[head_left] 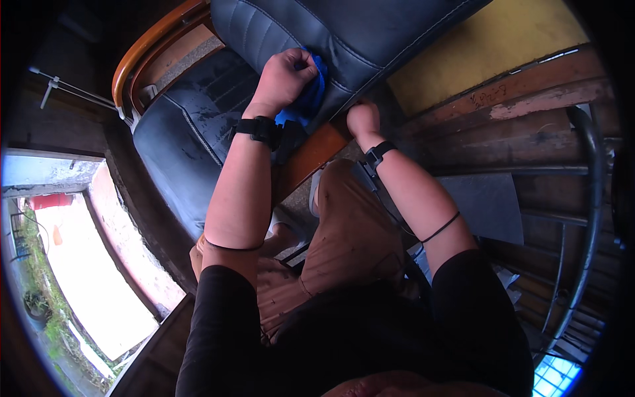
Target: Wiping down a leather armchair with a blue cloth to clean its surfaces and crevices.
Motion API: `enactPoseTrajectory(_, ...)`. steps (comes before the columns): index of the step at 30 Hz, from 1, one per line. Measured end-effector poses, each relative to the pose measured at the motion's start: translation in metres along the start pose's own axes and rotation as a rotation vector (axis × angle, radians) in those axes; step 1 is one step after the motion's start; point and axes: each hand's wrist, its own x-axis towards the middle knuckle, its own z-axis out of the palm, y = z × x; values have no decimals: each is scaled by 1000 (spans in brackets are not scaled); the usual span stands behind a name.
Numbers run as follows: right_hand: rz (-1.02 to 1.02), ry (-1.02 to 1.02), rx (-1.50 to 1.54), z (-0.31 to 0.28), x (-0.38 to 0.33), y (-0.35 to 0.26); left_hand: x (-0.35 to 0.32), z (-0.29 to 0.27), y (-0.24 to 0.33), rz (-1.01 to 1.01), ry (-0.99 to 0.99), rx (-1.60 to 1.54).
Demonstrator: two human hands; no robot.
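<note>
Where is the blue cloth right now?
In the head view, the blue cloth sits upper centre, bunched under the left hand against the dark padded chair back, left of the right hand.

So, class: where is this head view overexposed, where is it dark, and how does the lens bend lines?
Head view: the outdoor ground at lower left is blown out; the left hand, blue cloth and dark chair cushion are dimly lit; straight wooden boards curve near the rim, whose corners go black.

A dark padded chair seat (178,142) bears a blue cloth (311,92).
</note>
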Motion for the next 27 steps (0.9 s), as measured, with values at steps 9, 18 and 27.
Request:
enactPoseTrajectory(9,-16,-8,-53,2,4,7,-13,12,33,98,-182,-34)
enactPoseTrajectory(18,17,0,19,2,2,4,-7,6,14,20,29,147)
enactPoseTrajectory(27,15,-17,58,2,6,8,-6,7,20,20,-131,-6)
